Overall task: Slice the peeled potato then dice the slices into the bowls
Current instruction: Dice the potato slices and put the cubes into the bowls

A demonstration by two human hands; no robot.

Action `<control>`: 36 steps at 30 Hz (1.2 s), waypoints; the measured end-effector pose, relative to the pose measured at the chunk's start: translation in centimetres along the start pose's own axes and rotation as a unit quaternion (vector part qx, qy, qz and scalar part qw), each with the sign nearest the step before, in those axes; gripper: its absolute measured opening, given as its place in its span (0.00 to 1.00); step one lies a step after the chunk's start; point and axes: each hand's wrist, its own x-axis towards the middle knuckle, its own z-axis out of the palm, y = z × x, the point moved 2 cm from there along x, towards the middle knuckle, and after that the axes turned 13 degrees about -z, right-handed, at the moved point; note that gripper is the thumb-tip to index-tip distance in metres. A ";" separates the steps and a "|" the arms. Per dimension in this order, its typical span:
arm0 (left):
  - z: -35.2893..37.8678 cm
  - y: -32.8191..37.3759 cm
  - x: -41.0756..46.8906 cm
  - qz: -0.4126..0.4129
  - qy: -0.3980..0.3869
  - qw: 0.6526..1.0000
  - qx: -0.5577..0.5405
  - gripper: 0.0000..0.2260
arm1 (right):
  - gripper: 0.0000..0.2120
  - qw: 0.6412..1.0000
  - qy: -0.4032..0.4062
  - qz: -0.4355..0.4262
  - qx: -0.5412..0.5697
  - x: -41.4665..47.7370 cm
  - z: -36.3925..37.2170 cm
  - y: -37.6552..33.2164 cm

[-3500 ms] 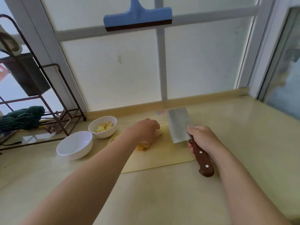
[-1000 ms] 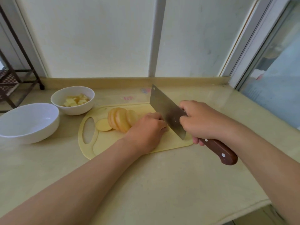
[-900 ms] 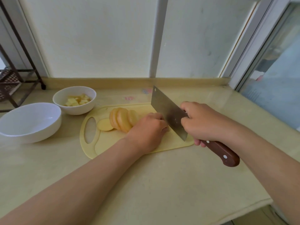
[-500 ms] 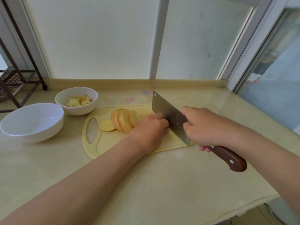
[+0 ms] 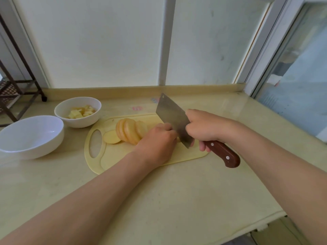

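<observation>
Cleaver (image 5: 172, 117) now against left hand (image 5: 157, 144) on potato (image 5: 131, 131)

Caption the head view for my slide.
Right hand grips a cleaver beside the left hand, which holds the partly sliced potato on the cutting board.

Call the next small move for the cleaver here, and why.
Probably press the cleaver down through one more slice. Its blade stands close beside the left hand, curled over the potato's hidden uncut end on the cutting board; cut slices lean in a row to the left, and the right hand grips the handle.
</observation>
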 end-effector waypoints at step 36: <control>-0.8 0.7 -0.6 -0.025 0.001 0.999 0.028 0.20 | 0.07 1.000 -0.016 0.005 -0.011 -2.9 0.8 -0.8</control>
